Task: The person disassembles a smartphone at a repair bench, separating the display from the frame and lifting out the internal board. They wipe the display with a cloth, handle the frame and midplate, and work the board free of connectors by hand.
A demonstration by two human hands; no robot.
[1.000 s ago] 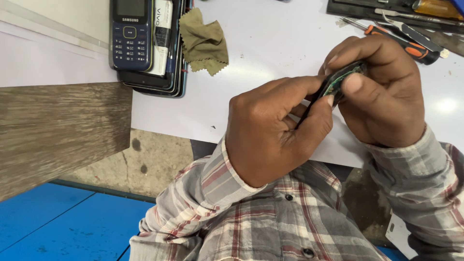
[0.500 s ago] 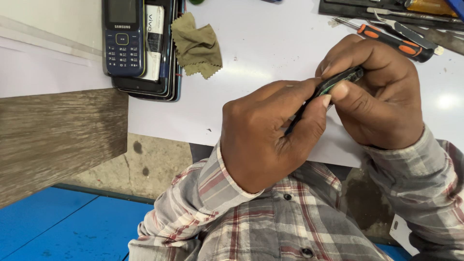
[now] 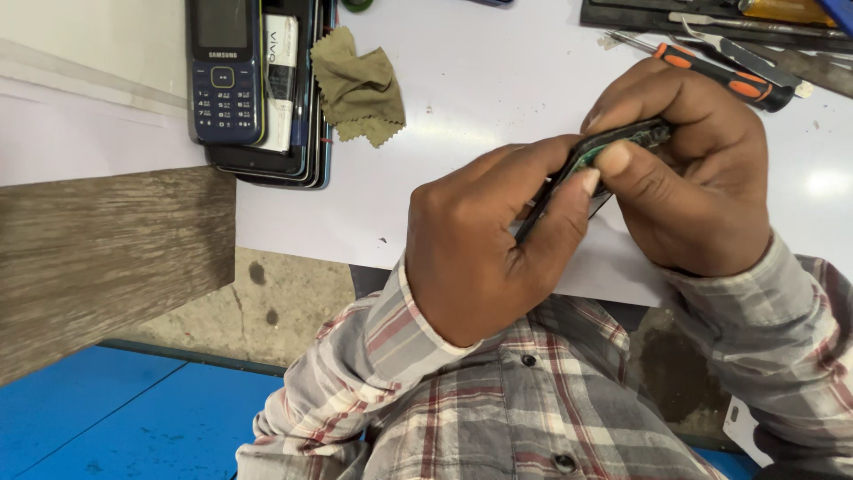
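Gripping dark phone part (image 3: 613,147): left hand (image 3: 484,244), right hand (image 3: 693,178).

Keypad phone (image 3: 224,76), olive cloth (image 3: 357,87), orange-handled screwdriver (image 3: 724,77).

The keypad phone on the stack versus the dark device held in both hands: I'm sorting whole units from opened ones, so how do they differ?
The keypad phone lies flat, face up, on a stack of phones; the dark device is held edge-on between the left hand and right hand. The keypad phone shows screen and keys intact; the dark device shows green board inside. Both sit above the white table.
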